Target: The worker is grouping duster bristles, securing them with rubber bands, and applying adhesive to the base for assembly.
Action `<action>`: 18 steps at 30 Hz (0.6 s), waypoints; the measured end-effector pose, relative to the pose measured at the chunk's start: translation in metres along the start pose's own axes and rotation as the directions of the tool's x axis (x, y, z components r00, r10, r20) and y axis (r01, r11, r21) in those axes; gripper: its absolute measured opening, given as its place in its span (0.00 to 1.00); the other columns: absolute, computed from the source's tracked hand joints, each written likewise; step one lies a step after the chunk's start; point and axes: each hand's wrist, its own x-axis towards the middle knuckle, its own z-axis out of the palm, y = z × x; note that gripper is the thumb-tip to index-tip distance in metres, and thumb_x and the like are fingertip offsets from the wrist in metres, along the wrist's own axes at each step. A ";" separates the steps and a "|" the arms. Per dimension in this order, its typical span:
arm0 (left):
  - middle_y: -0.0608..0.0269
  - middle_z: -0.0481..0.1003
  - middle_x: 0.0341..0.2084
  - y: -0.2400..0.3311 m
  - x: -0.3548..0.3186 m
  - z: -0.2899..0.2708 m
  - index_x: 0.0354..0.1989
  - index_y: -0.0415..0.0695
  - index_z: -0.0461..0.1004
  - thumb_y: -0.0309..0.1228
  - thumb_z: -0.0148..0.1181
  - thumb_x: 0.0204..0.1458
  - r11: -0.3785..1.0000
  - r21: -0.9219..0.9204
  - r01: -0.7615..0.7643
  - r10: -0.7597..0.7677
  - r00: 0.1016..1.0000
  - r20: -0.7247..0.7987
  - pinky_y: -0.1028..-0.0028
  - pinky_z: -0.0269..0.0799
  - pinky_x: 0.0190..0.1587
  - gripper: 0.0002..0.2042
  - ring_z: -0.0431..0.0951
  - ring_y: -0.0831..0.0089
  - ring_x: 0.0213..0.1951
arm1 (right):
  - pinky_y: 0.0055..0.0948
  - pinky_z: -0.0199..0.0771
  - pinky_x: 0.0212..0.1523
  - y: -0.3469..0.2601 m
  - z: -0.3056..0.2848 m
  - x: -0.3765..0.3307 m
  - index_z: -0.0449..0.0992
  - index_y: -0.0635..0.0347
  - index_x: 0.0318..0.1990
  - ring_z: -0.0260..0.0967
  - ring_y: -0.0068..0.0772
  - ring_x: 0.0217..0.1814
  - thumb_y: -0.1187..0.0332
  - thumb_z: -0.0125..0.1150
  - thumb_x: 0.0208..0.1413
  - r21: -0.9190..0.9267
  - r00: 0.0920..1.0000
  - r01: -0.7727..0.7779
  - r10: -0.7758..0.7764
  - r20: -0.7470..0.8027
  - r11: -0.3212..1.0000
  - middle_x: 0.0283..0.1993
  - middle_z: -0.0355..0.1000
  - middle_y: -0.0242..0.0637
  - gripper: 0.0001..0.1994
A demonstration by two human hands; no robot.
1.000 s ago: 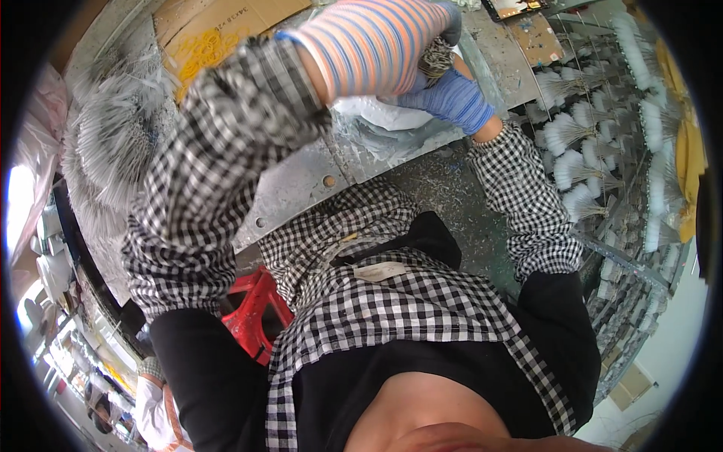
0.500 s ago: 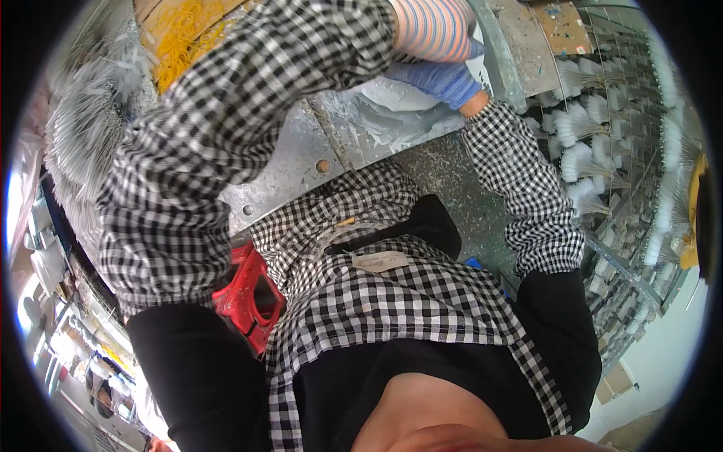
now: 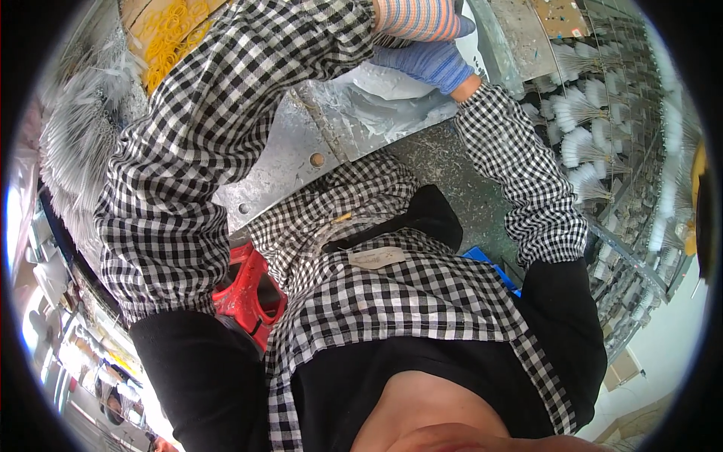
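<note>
My left hand (image 3: 418, 18), in a striped orange, white and blue glove, is at the top edge of the view with its fingers pressed together. Right beneath it is my right hand (image 3: 428, 62), in a blue glove, its fingers curled and partly covered by the left cuff. Both look closed, and whatever they grip is hidden. Under and beside them is a whitish basin (image 3: 473, 47) with a pale, smeared lining. Its near side rests by a metal work surface (image 3: 290, 147) with round holes.
Yellow rubber bands (image 3: 172, 41) lie at the upper left, above bundles of pale bristles (image 3: 79, 143). Racks of white-tipped brushes (image 3: 580, 143) stand on the right. A red plastic stool (image 3: 252, 290) is by my left side, and a blue object (image 3: 489, 267) lies on the floor at right.
Both hands have shifted slightly left and up in the picture, staying close together. More of the basin's pale interior and of the blue object on the floor shows.
</note>
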 end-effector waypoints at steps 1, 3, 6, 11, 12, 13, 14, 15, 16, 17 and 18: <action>0.44 0.83 0.37 0.002 0.001 -0.003 0.44 0.40 0.84 0.47 0.55 0.57 1.000 0.005 -0.005 0.005 1.000 0.001 0.57 0.77 0.49 0.22 0.83 0.49 0.42 | 0.32 0.75 0.62 -0.001 -0.003 0.001 0.69 0.59 0.65 0.72 0.38 0.60 0.41 0.74 0.49 0.001 0.998 -0.053 0.053 0.024 0.999 0.60 0.74 0.45 0.42; 0.44 0.82 0.37 0.006 0.000 -0.002 0.44 0.40 0.83 0.47 0.55 0.57 1.000 0.009 -0.009 0.009 1.000 0.010 0.57 0.77 0.49 0.22 0.83 0.49 0.43 | 0.32 0.74 0.63 0.013 0.010 0.002 0.70 0.57 0.65 0.71 0.38 0.62 0.41 0.73 0.50 -0.061 0.999 0.036 -0.039 -0.037 0.997 0.61 0.73 0.44 0.41; 0.43 0.82 0.35 0.001 -0.001 0.001 0.43 0.40 0.83 0.47 0.55 0.57 1.000 0.006 -0.014 0.014 1.000 0.013 0.57 0.77 0.48 0.22 0.83 0.49 0.42 | 0.32 0.72 0.65 0.006 0.005 0.004 0.70 0.52 0.66 0.69 0.38 0.65 0.43 0.70 0.55 -0.124 0.997 0.080 -0.077 0.032 0.989 0.63 0.73 0.41 0.36; 0.43 0.82 0.33 0.002 0.003 0.003 0.43 0.40 0.83 0.47 0.55 0.57 0.999 0.032 -0.019 0.019 1.000 0.010 0.56 0.77 0.46 0.22 0.82 0.48 0.39 | 0.35 0.70 0.67 0.028 0.020 0.009 0.72 0.52 0.64 0.69 0.40 0.66 0.41 0.65 0.57 0.017 0.980 0.196 -0.195 -0.046 0.980 0.62 0.73 0.42 0.34; 0.43 0.82 0.33 0.002 0.005 0.001 0.43 0.40 0.83 0.47 0.55 0.57 0.999 0.023 -0.024 0.024 1.000 0.014 0.56 0.77 0.46 0.22 0.82 0.47 0.40 | 0.38 0.71 0.66 0.033 0.020 0.010 0.74 0.54 0.62 0.70 0.44 0.64 0.37 0.63 0.56 -0.006 0.966 0.239 -0.238 -0.105 0.971 0.59 0.75 0.44 0.35; 0.43 0.82 0.34 0.001 0.007 0.002 0.43 0.40 0.83 0.48 0.55 0.57 0.998 0.039 -0.040 0.040 0.999 0.007 0.56 0.77 0.46 0.22 0.83 0.48 0.40 | 0.40 0.71 0.65 0.035 0.022 0.009 0.75 0.56 0.60 0.71 0.47 0.62 0.33 0.62 0.55 -0.030 0.946 0.280 -0.281 -0.163 0.960 0.57 0.77 0.47 0.38; 0.43 0.82 0.34 0.003 0.008 0.005 0.43 0.40 0.83 0.48 0.55 0.57 0.998 0.046 -0.050 0.050 0.999 0.002 0.56 0.77 0.46 0.22 0.83 0.48 0.40 | 0.40 0.71 0.65 0.038 0.021 0.008 0.75 0.56 0.60 0.71 0.47 0.62 0.33 0.62 0.55 -0.038 0.944 0.277 -0.280 -0.173 0.960 0.57 0.77 0.47 0.38; 0.47 0.82 0.36 0.007 0.008 0.007 0.44 0.43 0.82 0.46 0.57 0.57 0.997 0.074 -0.019 0.020 1.000 -0.017 0.57 0.78 0.46 0.19 0.83 0.50 0.41 | 0.40 0.71 0.65 0.041 0.019 0.007 0.75 0.56 0.60 0.71 0.46 0.63 0.35 0.62 0.56 0.104 0.950 0.302 -0.290 -0.112 0.948 0.57 0.76 0.47 0.36; 0.51 0.82 0.39 0.008 0.008 0.010 0.45 0.45 0.81 0.44 0.59 0.58 0.994 0.106 0.017 -0.012 0.999 -0.042 0.58 0.79 0.46 0.17 0.83 0.52 0.42 | 0.40 0.70 0.65 0.041 0.017 0.010 0.75 0.57 0.60 0.70 0.45 0.63 0.37 0.62 0.57 0.244 0.948 0.318 -0.315 -0.055 0.916 0.58 0.76 0.48 0.35; 0.51 0.83 0.37 0.004 0.007 0.011 0.44 0.45 0.82 0.50 0.53 0.61 0.995 0.090 -0.031 0.035 0.999 -0.038 0.59 0.78 0.48 0.21 0.83 0.52 0.42 | 0.39 0.69 0.66 0.036 0.019 0.002 0.75 0.57 0.60 0.69 0.44 0.64 0.42 0.63 0.58 0.184 0.884 0.453 -0.414 -0.215 0.872 0.58 0.75 0.49 0.31; 0.51 0.83 0.38 0.018 0.022 0.014 0.45 0.46 0.82 0.48 0.55 0.60 0.989 0.092 -0.116 0.123 0.990 -0.075 0.60 0.77 0.48 0.19 0.83 0.51 0.42 | 0.39 0.69 0.66 0.076 0.052 0.012 0.74 0.56 0.61 0.68 0.45 0.65 0.45 0.63 0.58 0.540 0.848 0.521 -0.330 -0.414 0.661 0.60 0.74 0.48 0.31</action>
